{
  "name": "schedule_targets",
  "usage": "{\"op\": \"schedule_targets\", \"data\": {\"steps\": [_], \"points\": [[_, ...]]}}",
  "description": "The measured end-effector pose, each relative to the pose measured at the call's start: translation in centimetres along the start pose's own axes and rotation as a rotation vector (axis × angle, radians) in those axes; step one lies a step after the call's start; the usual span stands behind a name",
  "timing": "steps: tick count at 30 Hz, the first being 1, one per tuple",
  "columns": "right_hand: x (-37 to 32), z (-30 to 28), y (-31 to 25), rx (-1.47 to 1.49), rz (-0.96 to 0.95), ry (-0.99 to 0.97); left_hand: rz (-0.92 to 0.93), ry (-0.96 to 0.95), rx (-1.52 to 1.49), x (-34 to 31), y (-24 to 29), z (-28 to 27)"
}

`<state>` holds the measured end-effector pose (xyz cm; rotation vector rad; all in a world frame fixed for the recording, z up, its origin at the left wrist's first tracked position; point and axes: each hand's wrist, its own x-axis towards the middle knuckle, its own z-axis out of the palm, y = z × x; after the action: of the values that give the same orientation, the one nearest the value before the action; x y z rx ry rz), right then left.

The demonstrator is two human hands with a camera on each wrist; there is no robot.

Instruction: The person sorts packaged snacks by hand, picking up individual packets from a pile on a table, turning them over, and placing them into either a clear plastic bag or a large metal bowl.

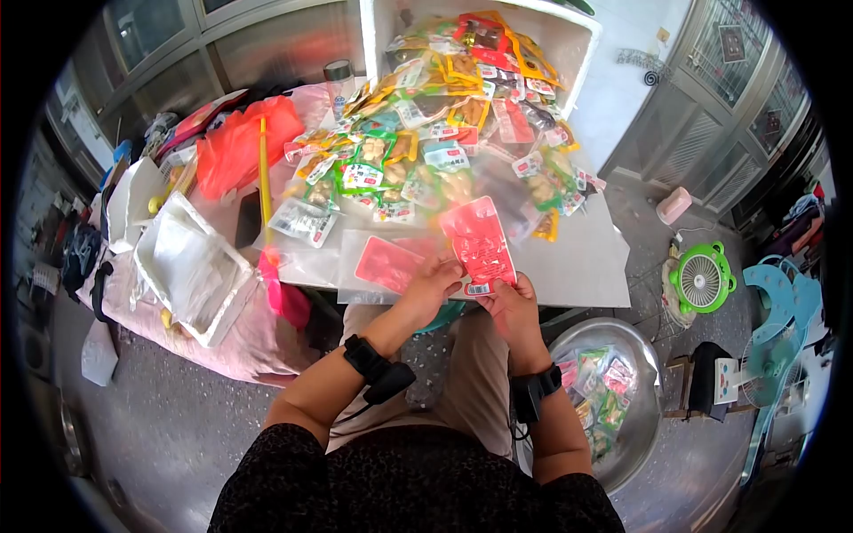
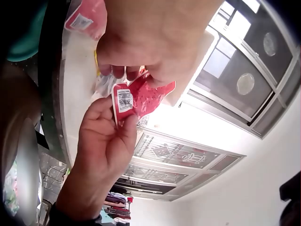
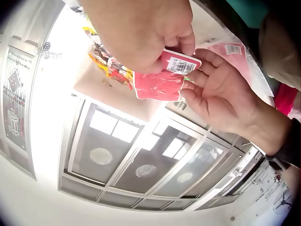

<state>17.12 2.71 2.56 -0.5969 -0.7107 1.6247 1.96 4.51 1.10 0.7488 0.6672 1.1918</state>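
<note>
Over the table edge, both hands hold a flat red snack packet (image 1: 478, 242), its barcode end toward the person. My right hand (image 1: 514, 311) pinches the barcode end, thumb on the printed face, as the left wrist view also shows. On the packet's left edge is my left hand (image 1: 433, 286), its thumb and fingertips gripping the side near the barcode (image 3: 181, 66). Under and left of that hand, a second red packet (image 1: 387, 264) lies in a clear plastic bag (image 1: 351, 289) on the table. Part of the held packet is hidden behind fingers in both wrist views.
A large heap of colourful snack packets (image 1: 444, 107) covers the table's back and spills from a white foam box (image 1: 582, 53). At right on the floor stands a metal basin (image 1: 647, 364) holding several packets. A foam tray (image 1: 233, 306) and red plastic bag (image 1: 249, 147) lie left.
</note>
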Motion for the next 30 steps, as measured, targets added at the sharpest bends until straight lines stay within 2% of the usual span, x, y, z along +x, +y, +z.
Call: {"op": "schedule_targets", "data": {"steps": [3, 5, 6, 8, 11, 14, 17, 18, 20, 21, 23, 24, 26, 27, 28, 30], "points": [[-0.7, -1.6, -0.5, -0.161, 0.003, -0.019, -0.109, -0.002, -0.068, -0.6, -0.4, -0.1], [-1.5, -1.5, -0.6, -0.099, 0.05, -0.056, -0.184, -0.048, -0.188, -0.9, -0.7, 0.5], [-1.8, -1.5, -0.7, -0.069, 0.073, -0.075, -0.201, -0.077, -0.166, -1.3, -0.7, 0.8], [-1.8, -1.8, -0.8, -0.086, 0.078, 0.007, -0.237, -0.134, -0.123, -1.9, -0.7, 1.4], [-1.6, -3.3, -1.3, -0.178, 0.043, 0.043, -0.278, -0.042, 0.154, -0.9, -1.1, -0.2], [-1.7, -3.7, -1.0, -0.263, 0.029, 0.002, -0.335, -0.127, -0.17, -0.9, -0.6, -0.2], [-2.3, -3.8, -0.7, -0.388, 0.091, -0.042, -0.278, 0.021, -0.302, -1.7, -1.0, 1.6], [-2.4, -3.8, -0.8, -0.44, 0.123, -0.053, -0.18, -0.001, -0.16, -1.7, -0.8, 1.9], [-2.8, -3.7, -1.5, -0.49, 0.09, 0.101, 0.015, -0.039, 0.121, -1.7, -0.4, 2.0], [-3.0, -3.7, -1.8, -0.514, 0.076, 0.177, 0.273, -0.032, 0.514, -1.9, 0.2, 2.2], [-3.4, -4.6, -2.5, -0.187, 0.175, 0.005, 0.803, -0.008, 1.302, -2.1, 1.6, 2.6], [-3.4, -4.9, -2.7, -0.021, 0.221, -0.082, 0.925, -0.027, 1.415, -2.1, 1.6, 2.7], [-3.9, -2.0, -3.0, 0.06, 0.249, -0.171, 1.17, -0.074, 1.635, -2.4, 1.2, 3.0], [-4.1, -0.9, -3.0, 0.101, 0.262, -0.212, 1.178, -0.102, 1.644, -2.5, 0.7, 3.0], [-4.2, -1.7, -2.1, 0.027, 0.247, -0.127, 1.186, -0.13, 1.652, -2.5, 0.0, 2.9], [-3.9, -2.4, -1.1, 0.04, 0.241, -0.095, 1.178, -0.147, 1.642, -2.4, -0.7, 2.7]]}}
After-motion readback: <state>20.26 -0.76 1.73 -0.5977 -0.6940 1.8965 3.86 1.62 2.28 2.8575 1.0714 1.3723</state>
